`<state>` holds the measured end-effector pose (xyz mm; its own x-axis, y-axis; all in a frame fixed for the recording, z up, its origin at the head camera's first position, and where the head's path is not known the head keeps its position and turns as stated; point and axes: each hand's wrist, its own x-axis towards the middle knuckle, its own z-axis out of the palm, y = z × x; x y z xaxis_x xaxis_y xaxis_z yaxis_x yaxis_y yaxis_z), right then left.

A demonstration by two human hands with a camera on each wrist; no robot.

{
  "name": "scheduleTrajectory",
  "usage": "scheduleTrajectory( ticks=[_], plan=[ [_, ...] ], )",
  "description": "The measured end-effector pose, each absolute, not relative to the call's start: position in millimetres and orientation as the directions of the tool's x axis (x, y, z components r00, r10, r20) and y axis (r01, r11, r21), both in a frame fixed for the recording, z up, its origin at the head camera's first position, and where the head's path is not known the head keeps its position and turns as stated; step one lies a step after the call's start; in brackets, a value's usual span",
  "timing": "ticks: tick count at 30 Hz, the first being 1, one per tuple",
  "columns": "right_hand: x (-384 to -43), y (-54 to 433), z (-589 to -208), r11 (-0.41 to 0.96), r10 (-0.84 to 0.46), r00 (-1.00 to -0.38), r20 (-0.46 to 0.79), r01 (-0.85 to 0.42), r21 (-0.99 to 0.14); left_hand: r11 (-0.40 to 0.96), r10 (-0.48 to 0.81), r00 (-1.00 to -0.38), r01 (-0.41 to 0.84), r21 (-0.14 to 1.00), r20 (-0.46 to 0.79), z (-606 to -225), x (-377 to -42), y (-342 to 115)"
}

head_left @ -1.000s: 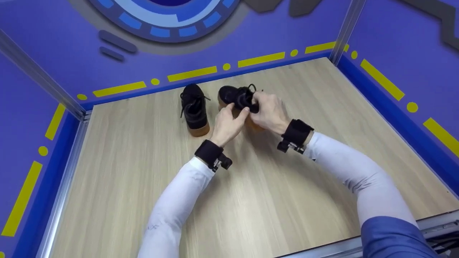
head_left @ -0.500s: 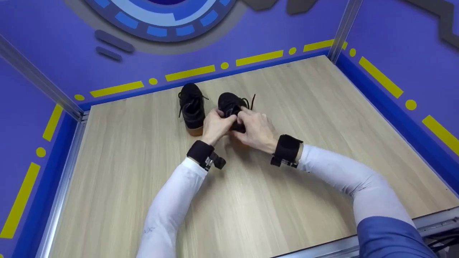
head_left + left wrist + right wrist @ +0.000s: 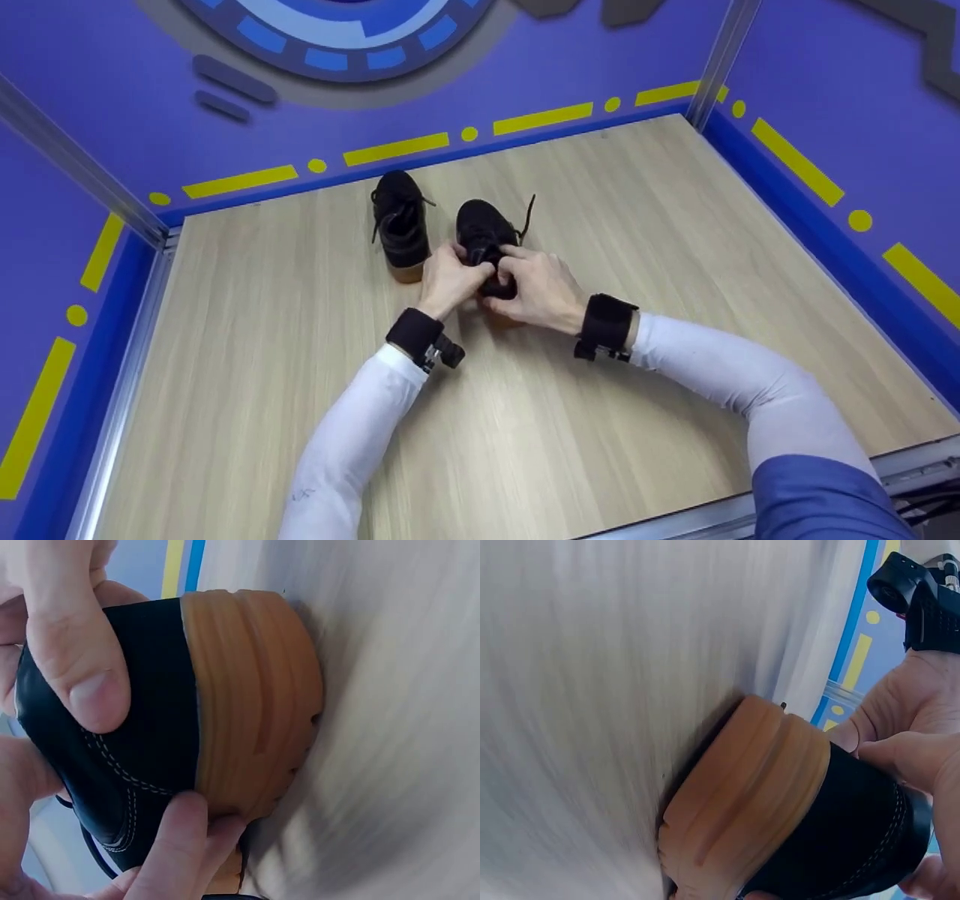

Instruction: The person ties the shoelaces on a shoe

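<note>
A black lace-up shoe with a thick tan sole stands on the wooden table, toe pointing away from me. My left hand grips it from the left, its thumb lying on the heel's upper near the collar. From the right, my right hand holds the collar and heel with curled fingers; one of its fingers presses near the seam above the sole. Both hands hide much of the opening. A lace end sticks up on the right. The matching black shoe stands just left, apart from it.
The wooden table is bounded by a blue-purple back wall, with similar walls at left and right. A metal rail runs along the near edge. Each wrist wears a black strap with a small camera.
The held shoe has come towards me and turned straighter, roughly in line with the other shoe. My right hand moved nearer and left with it; my left hand also shifted slightly left and nearer.
</note>
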<state>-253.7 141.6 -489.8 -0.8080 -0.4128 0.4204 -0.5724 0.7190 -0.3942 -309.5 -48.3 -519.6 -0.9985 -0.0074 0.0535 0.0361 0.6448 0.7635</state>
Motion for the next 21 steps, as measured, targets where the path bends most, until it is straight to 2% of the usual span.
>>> scheduleTrajectory(
  ticks=[3,6,9,12,16,21],
  plan=[
    [-255,145,-489,0.675,-0.39,-0.815,0.429,-0.57,-0.469,0.653,0.001,-1.0,0.021,0.757,0.027,-499,-293,-47],
    [-262,151,-487,0.609,-0.308,-0.868,0.39,-0.495,-0.62,0.663,0.018,-1.0,0.024,0.748,0.017,-488,-284,-49],
    [-274,159,-483,0.507,-0.204,-0.94,0.273,-0.34,-0.792,0.677,0.027,-0.999,0.034,0.735,0.021,-482,-281,-51],
    [-284,165,-487,0.392,-0.125,-0.989,0.085,-0.128,-0.911,0.682,0.045,-0.999,0.048,0.73,0.024,-481,-279,-52],
    [-291,166,-494,0.234,-0.095,-0.985,-0.141,0.116,-0.965,0.69,0.083,-0.997,0.06,0.721,0.003,-479,-272,-53],
    [-296,161,-497,0.137,-0.114,-0.962,-0.249,0.233,-0.963,0.736,0.125,-0.992,0.093,0.671,0.001,-473,-266,-55]
  ],
)
